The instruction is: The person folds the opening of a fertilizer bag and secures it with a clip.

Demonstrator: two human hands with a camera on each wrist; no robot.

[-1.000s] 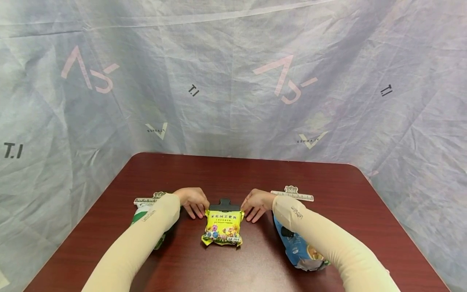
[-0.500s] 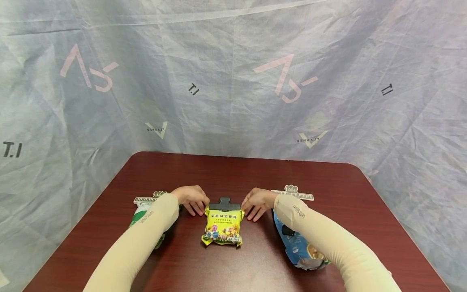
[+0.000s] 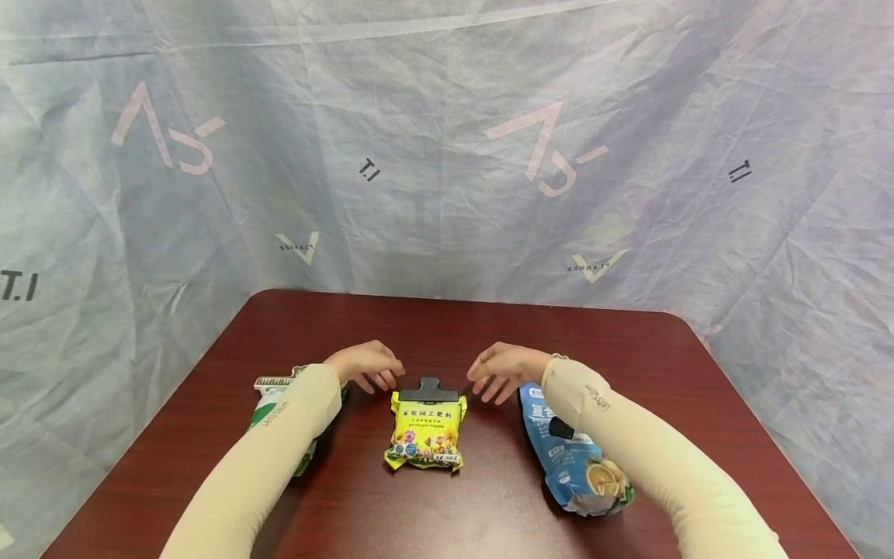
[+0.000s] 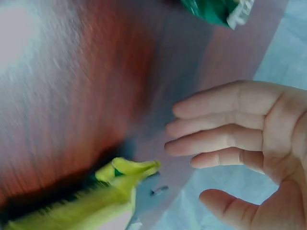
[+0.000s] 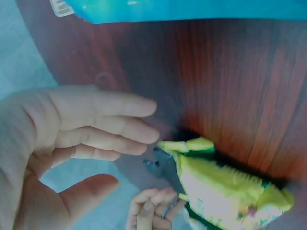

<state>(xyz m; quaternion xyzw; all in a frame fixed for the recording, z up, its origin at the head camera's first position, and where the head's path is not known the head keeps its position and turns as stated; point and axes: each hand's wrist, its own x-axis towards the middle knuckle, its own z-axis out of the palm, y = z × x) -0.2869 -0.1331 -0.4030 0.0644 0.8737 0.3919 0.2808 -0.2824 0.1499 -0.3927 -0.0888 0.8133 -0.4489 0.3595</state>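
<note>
A small yellow fertilizer bag [image 3: 426, 435] printed with flowers lies in the middle of the table, a black clip [image 3: 429, 392] across its top edge. Just off the bag's upper left corner is my left hand [image 3: 366, 365], holding nothing. My right hand [image 3: 508, 368] hovers off the upper right corner, also free of the bag. The left wrist view shows loosely straight fingers [image 4: 218, 115] and a thumb held apart from them. Likewise, in the right wrist view, the fingers [image 5: 105, 117] are extended with a gap between them and the yellow bag.
To the right lies a blue bag [image 3: 562, 458] with a small black piece on it, partly under my right sleeve. A green and white bag [image 3: 265, 407] with a ruler-marked clip [image 3: 271, 382] sits left, mostly behind my left sleeve. Grey printed cloth [image 3: 447, 210] hangs behind the table.
Both hands have let go of the yellow bag's upper corners and moved up and away from it. The right forearm has shifted right, uncovering more of the blue bag. The yellow bag stays put.
</note>
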